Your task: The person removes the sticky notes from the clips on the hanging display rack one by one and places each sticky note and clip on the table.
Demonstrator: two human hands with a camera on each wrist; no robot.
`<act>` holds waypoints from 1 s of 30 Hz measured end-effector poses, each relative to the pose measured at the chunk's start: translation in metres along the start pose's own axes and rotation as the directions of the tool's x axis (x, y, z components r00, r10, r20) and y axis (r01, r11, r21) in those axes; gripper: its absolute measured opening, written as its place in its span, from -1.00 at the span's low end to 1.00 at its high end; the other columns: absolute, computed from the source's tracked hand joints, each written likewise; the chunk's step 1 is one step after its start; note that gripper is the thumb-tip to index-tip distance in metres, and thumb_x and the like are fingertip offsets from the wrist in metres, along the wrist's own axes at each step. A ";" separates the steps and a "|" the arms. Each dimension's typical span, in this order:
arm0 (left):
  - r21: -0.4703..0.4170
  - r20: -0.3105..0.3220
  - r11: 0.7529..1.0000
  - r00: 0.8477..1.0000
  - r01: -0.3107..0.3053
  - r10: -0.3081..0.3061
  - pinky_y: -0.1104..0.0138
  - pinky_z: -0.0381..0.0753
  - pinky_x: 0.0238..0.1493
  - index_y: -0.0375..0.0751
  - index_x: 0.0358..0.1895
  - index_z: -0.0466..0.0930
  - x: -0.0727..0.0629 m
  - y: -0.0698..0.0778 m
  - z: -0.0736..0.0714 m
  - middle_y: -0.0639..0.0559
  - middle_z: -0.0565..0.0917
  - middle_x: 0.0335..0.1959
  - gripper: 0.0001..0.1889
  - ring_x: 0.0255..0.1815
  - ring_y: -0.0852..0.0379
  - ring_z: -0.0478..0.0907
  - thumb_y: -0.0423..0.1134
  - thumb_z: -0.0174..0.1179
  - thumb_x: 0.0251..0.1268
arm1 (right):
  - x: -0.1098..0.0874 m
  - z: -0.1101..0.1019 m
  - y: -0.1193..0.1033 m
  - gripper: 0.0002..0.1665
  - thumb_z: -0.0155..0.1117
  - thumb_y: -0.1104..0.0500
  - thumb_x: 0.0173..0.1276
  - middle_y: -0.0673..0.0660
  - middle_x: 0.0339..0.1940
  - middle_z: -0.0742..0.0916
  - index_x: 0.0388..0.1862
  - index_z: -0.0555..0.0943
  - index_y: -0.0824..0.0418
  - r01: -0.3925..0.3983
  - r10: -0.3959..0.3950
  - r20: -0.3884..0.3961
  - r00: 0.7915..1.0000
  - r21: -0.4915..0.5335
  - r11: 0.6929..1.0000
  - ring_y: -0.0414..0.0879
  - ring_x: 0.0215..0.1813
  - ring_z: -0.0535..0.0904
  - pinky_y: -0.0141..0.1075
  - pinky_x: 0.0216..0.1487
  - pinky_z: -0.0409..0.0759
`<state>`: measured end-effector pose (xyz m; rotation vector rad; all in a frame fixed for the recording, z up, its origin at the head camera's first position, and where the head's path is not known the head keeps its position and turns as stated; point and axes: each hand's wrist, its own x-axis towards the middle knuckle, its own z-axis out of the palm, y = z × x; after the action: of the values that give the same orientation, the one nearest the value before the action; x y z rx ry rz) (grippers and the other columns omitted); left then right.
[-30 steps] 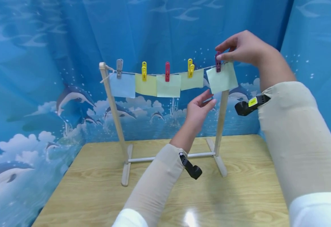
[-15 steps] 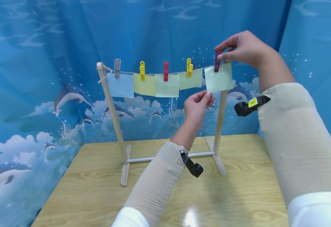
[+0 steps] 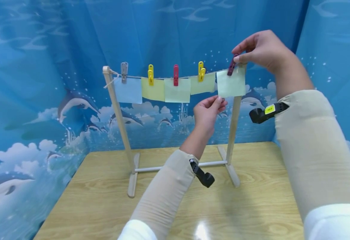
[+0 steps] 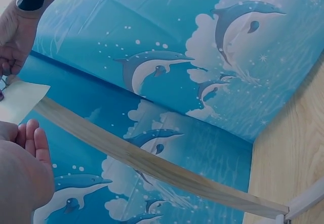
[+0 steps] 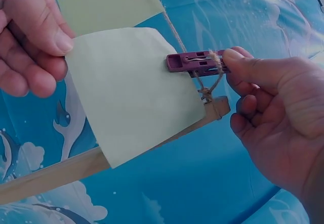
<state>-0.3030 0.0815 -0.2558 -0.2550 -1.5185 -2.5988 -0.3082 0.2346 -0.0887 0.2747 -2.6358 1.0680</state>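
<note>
A pale green paper square (image 3: 231, 83) hangs at the right end of the string, by the right post. My right hand (image 3: 263, 50) pinches the handle end of a purple clothespin (image 5: 195, 63) between thumb and fingers. The clothespin's other end lies over the paper's top edge, tilted in the head view. Below, my left hand (image 3: 206, 111) pinches the paper's lower left corner between thumb and forefinger. In the right wrist view a loop of twine (image 5: 215, 72) passes over the clothespin near the knot at the post's top.
Along the string hang a blue paper (image 3: 129, 90) under a grey clothespin (image 3: 124, 72), plus several yellow and green papers under yellow and red clothespins. A wooden stand (image 3: 119, 116) bears the string on a wood-grain table (image 3: 261, 186). Behind is a dolphin-print curtain (image 3: 163, 33).
My left hand has risen to the paper's lower corner and taken hold of it, and the paper hangs straighter. The right hand has tilted the clothespin's top to the right.
</note>
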 end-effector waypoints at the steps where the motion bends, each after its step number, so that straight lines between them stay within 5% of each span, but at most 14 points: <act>1: 0.001 0.001 1.000 1.000 0.003 -0.003 0.31 0.70 -0.13 -0.16 -0.22 0.72 0.000 0.000 0.000 -0.08 0.75 -0.28 -0.91 -0.24 0.11 0.73 -0.26 0.27 0.30 | -0.001 0.000 0.000 -0.49 0.30 -0.03 0.32 0.06 0.03 0.59 0.17 0.60 0.17 -0.002 0.002 -0.010 1.000 0.014 1.000 -0.10 0.07 0.40 -0.15 0.31 0.45; 11: -0.025 0.009 1.000 1.000 0.006 -0.006 0.32 0.70 -0.14 -0.18 -0.21 0.72 0.001 -0.001 -0.006 -0.09 0.75 -0.28 -0.91 -0.23 0.09 0.73 -0.28 0.27 0.30 | -0.004 -0.005 0.001 -0.45 0.38 -0.07 0.20 -0.07 -0.08 0.61 0.12 0.65 0.16 0.024 -0.004 -0.116 0.993 0.169 0.985 -0.21 0.02 0.37 -0.31 0.27 0.45; 18: -0.038 0.006 0.999 1.000 0.005 -0.005 0.29 0.70 -0.12 -0.20 -0.22 0.72 -0.001 0.001 -0.011 -0.10 0.75 -0.29 -0.91 -0.22 0.07 0.73 -0.28 0.27 0.31 | -0.007 -0.002 0.007 -0.51 0.47 0.03 0.16 -0.01 -0.13 0.62 0.03 0.68 0.24 0.092 -0.035 -0.152 0.988 0.387 0.917 -0.21 0.03 0.36 -0.55 -0.02 0.51; 25: -0.027 0.011 1.000 1.000 0.007 -0.007 0.29 0.71 -0.13 -0.21 -0.22 0.72 -0.001 0.002 -0.014 -0.09 0.75 -0.30 -0.92 -0.23 0.07 0.73 -0.31 0.26 0.31 | -0.013 0.007 0.014 -0.50 0.48 -0.01 0.14 0.00 -0.10 0.62 0.00 0.69 0.24 0.107 -0.035 -0.180 0.983 0.410 0.906 -0.20 0.03 0.36 -0.52 0.03 0.53; 30: -0.039 0.030 0.999 0.999 0.014 -0.013 0.31 0.70 -0.13 -0.24 -0.21 0.72 -0.002 0.002 -0.018 -0.16 0.74 -0.25 -0.90 -0.22 0.07 0.73 -0.32 0.26 0.31 | -0.020 0.011 0.019 -0.61 0.45 0.09 0.20 0.06 -0.10 0.64 -0.08 0.70 0.31 0.188 -0.125 -0.167 0.978 0.450 0.873 -0.15 0.06 0.38 -0.58 -0.07 0.55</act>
<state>-0.3022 0.0655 -0.2634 -0.2897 -1.4855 -2.6491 -0.2964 0.2418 -0.1157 0.4883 -2.1643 1.5899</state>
